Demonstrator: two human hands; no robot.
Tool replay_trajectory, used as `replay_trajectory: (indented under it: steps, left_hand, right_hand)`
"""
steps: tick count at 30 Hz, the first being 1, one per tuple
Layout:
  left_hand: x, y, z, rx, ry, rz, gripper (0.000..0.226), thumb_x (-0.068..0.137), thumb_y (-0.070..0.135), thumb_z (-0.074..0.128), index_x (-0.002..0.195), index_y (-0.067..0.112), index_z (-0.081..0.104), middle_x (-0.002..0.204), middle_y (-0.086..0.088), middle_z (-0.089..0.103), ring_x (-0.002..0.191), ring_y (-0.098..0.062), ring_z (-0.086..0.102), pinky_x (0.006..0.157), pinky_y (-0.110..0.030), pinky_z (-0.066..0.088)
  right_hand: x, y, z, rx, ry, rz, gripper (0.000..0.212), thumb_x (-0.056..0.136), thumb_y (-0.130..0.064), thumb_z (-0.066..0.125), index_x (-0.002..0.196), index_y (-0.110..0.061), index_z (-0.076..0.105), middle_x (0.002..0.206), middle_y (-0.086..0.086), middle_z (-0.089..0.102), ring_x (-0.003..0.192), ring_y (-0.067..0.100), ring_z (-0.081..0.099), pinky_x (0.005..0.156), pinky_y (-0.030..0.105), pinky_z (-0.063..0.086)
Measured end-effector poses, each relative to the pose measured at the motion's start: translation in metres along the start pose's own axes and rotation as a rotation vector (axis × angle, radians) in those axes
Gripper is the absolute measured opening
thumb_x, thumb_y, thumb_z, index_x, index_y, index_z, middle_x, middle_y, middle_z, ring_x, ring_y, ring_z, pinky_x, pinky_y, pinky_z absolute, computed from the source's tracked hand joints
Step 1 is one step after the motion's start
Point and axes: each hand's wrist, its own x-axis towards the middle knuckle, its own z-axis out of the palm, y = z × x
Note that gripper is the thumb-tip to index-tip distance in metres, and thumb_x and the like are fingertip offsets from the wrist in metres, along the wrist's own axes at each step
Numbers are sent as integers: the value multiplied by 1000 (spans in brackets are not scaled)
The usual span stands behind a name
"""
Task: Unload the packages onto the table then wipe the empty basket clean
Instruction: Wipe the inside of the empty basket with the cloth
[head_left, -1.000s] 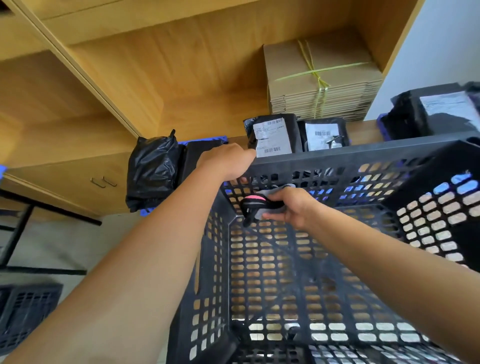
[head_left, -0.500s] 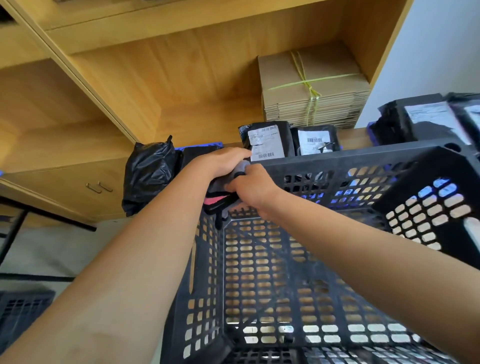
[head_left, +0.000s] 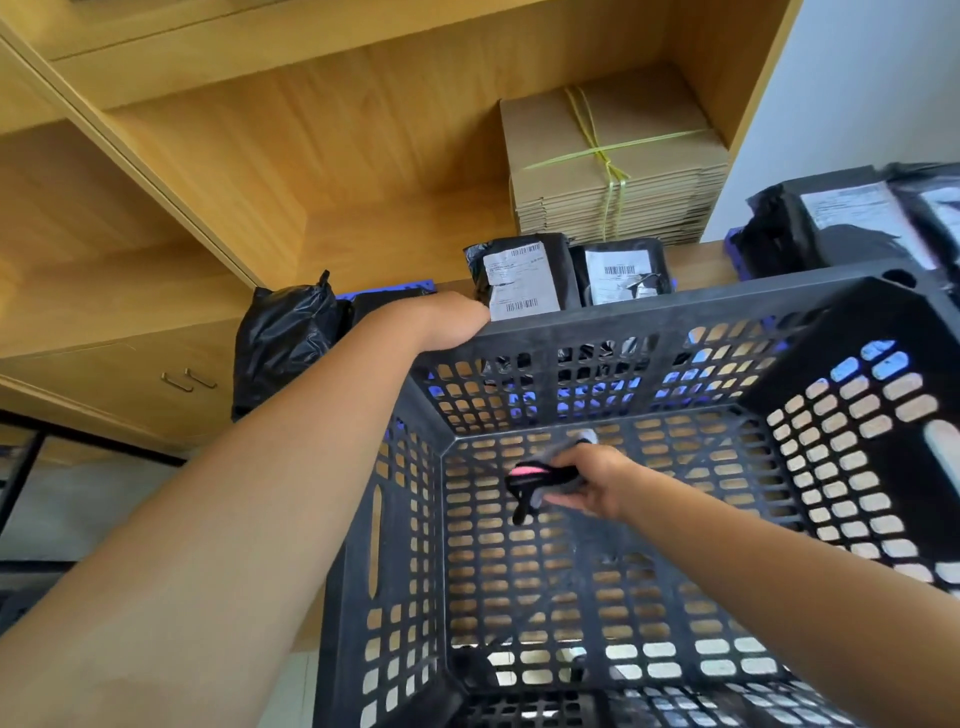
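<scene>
Gripping the far left corner of the rim, the left hand (head_left: 447, 322) is curled shut over the basket (head_left: 649, 322), so that the crate is steadied; the fingers are folded out of sight behind the edge. Lower and to the right, inside the crate, the right hand (head_left: 592, 486) is closed on a bunched cloth (head_left: 540, 480), grey and black with a pink patch, which is pressed to the floor near the far wall. The floor lies below and nearer the body from the cloth, its long axis running left to right, and the right hand is much the nearer to it, so the wiping stroke is judged to belong to that hand. Hard black plastic pierced by a grid of rounded slots forms every wall. No parcel is seen inside. Beyond the rim, black film packages (head_left: 522, 280) with white barcode labels rest on the wooden table (head_left: 691, 262), by a knotted black bag (head_left: 283, 338) and a tied stack of flat cardboard (head_left: 613, 166)
</scene>
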Motion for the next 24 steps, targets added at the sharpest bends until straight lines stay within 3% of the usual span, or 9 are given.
replay_trajectory:
  steps: [1,2,3,8,10,12,16,19,24]
  left_hand:
    - [3,6,2,-1,47,21,28,95,23,43,72,6,48,74,-25,38,67,-31,46,62,-31,25]
    - [6,11,5,1,88,50,28,91,19,45,65,10,40,70,2,29,70,-19,28,59,-31,23]
    - [7,17,10,17,112,80,29,91,20,46,64,12,37,67,-9,33,65,-26,35,57,-31,22]
    - [17,16,24,73,176,36,53,94,45,40,107,-4,54,92,-29,49,86,-44,57,57,-34,31]
    - [21,15,24,64,182,34,54,95,45,38,117,-2,51,103,-27,54,97,-43,58,77,-41,46]
    - [25,16,25,56,173,31,50,95,42,36,118,0,50,117,-23,53,108,-40,55,92,-44,43]
    - [30,16,22,45,106,18,33,94,43,41,90,15,57,91,-15,55,86,-30,56,68,-36,38]
    - [31,17,20,-54,68,13,28,90,40,48,71,20,44,75,-2,46,73,-24,45,66,-35,31]
    - [32,20,18,-133,-12,44,30,94,22,43,69,21,26,70,-1,28,66,-19,25,62,-34,19]
  right_hand:
    - [6,-1,-6,80,20,29,13,96,-3,56,108,-1,62,102,19,66,86,30,67,51,35,60]
    - [9,-2,-9,137,28,39,10,97,-3,55,102,-1,63,98,19,65,83,29,66,48,34,60]
    - [11,-5,-9,174,31,36,10,97,-3,55,94,-2,64,93,18,64,81,28,64,48,33,60]
    - [23,-8,11,262,-34,50,11,98,-1,55,87,0,56,88,18,60,79,30,63,60,36,58]
    - [31,-12,26,250,-53,57,14,98,-1,54,85,1,58,86,18,61,77,30,62,55,34,58]
    - [40,-21,40,245,-55,53,14,98,0,54,86,3,61,85,21,62,75,34,63,47,35,57]
    - [55,-27,58,242,25,50,14,98,5,51,85,5,55,94,27,60,93,47,62,41,46,54]
    - [48,-29,63,246,27,50,7,98,5,50,93,4,54,85,21,58,100,42,62,44,41,56]
    - [24,-34,70,361,-101,57,12,100,1,49,90,2,56,95,22,59,80,33,62,55,36,60]
